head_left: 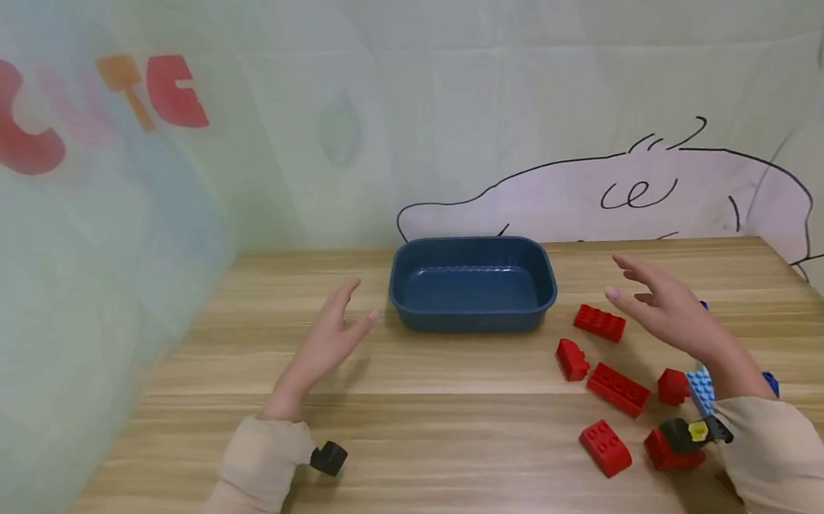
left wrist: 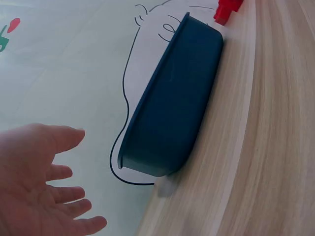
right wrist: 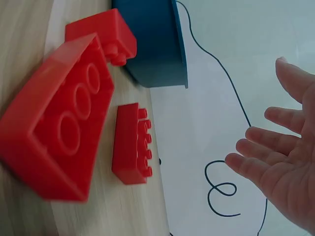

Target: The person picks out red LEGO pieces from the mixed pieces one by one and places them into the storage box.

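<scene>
Head view: we have both hands up over the wooden table (head_left: 433, 452), bin between them. Left hand (head_left: 326, 339): wide grip, thumb well apart from the fingers, hovering left of the bin, apart from it. Right hand (head_left: 665, 309): also wide, fingers extended, above the brick cluster on the right, touching no brick that we can make out.

Blue bin (head_left: 472, 321) sits upright near the table's back edge, its bare floor in view.

Bricks, all on the table right of or nearer us than the bin:
- eight-stud red brick (head_left: 600, 323), studs up, closest to the right fingertips
- rounded red brick (head_left: 572, 360), just beside the next one
- upturned red brick (head_left: 618, 389), hollow side up; right wrist view shows its tubes clearly
- small red block (head_left: 674, 386), by the light blue brick (head_left: 699, 391), which the right forearm partly hides
- six-stud red brick (head_left: 605, 447), nearest us with studs showing
- another red brick (head_left: 671, 455), partly behind the right wrist's black device (head_left: 692, 432)
- dark blue piece (head_left: 771, 384), mostly behind the forearm; shape we can't tell

Left wrist view: we get spread fingers, bin well apart. Backdrop (head_left: 396, 86) behind carries a line-drawn figure.
</scene>
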Available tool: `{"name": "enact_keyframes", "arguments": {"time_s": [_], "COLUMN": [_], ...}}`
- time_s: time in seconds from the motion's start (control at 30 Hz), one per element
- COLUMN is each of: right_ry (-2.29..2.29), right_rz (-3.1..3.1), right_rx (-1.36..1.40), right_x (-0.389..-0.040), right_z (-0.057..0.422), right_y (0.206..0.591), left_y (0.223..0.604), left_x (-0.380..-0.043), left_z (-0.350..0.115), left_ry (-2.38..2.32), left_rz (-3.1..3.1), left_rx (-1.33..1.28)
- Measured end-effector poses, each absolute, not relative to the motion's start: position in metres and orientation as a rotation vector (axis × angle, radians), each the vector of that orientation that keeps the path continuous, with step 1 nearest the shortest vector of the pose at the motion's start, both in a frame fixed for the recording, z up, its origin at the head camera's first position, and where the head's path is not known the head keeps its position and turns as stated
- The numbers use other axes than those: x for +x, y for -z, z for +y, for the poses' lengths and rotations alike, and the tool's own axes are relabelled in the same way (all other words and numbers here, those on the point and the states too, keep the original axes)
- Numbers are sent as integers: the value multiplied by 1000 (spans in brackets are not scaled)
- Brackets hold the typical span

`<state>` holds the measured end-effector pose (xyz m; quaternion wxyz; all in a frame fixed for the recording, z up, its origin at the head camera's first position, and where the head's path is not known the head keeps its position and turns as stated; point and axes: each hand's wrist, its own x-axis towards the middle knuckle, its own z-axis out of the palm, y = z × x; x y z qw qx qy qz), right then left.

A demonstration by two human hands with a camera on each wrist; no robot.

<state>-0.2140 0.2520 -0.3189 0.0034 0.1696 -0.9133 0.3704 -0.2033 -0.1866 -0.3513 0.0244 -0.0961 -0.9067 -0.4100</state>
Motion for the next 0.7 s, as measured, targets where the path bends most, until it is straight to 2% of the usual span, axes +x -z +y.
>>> {"name": "enact_keyframes", "arguments": {"time_s": [0.23, 0.7], "right_ry": [-1249, -1491], "right_rz": [-2806, -2724], "right_rx": [470, 302], "right_x": [-221, -240], "right_z": [246, 229], "right_y": [319, 329], "left_y": [352, 361], "left_x": [-214, -232], "left_z": [-181, -167], "left_ry": [1352, 1891], "left_rz": [-2749, -2501], "left_rx": [-255, -87]}}
